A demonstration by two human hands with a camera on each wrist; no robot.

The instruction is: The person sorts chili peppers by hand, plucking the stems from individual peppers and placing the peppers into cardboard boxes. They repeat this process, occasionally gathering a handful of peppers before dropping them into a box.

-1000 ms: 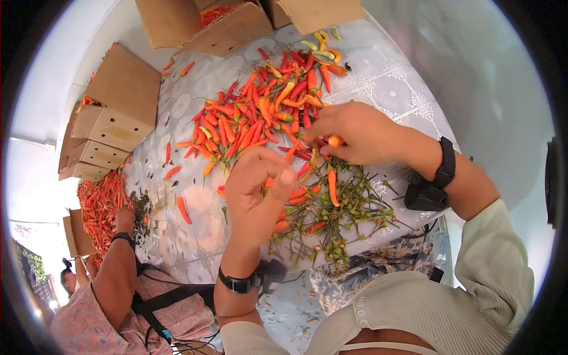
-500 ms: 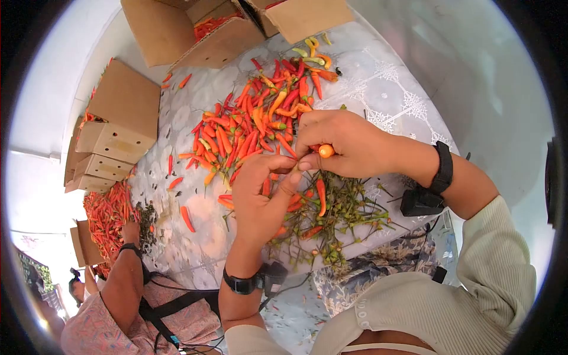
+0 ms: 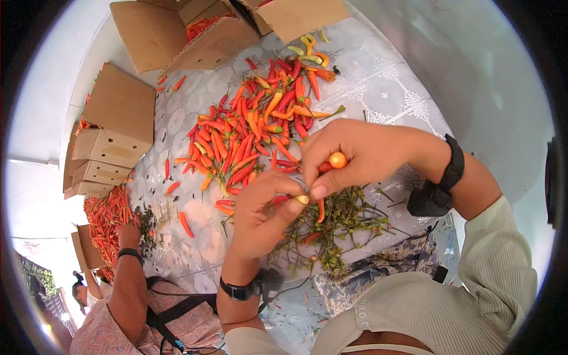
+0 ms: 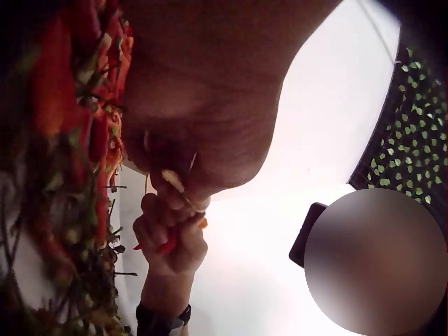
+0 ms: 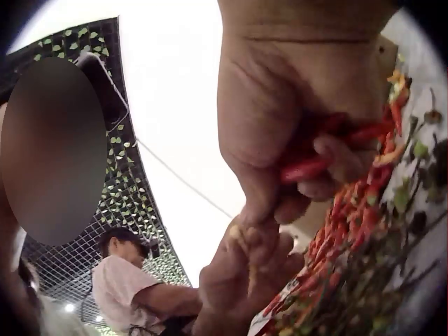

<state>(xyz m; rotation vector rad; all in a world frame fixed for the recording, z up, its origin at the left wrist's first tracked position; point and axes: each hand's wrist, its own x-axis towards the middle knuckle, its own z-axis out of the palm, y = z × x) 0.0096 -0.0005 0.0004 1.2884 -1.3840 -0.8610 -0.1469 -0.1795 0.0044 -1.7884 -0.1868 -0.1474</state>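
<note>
The right hand (image 3: 364, 151) is curled tight round a bunch of chilies (image 3: 338, 160). An orange end and a red one poke out between the thumb and the folded fingers, and the right wrist view shows red pods (image 5: 308, 168) clamped in the palm. The left hand (image 3: 260, 216) comes up against the right thumb, thumb and forefinger pinching a pale stub (image 3: 302, 199) at the meeting point of the two hands. It is too small to tell whether this is a stem or a pod tip.

Directly beneath the grip lies a heap of green stems (image 3: 346, 216) with a few stray pods among them. Just beyond the knuckles, a loose pile of red and orange chilies (image 3: 254, 124) spreads across the pale patterned tablecloth (image 3: 390, 77). Single pods lie scattered off to the left of the hands.

Further out, open cardboard boxes (image 3: 118, 115) stand at the far and left edges of the cloth. Well to the left of the grip, another person's hand (image 3: 125, 228) rests at a second chili pile (image 3: 103, 213).
</note>
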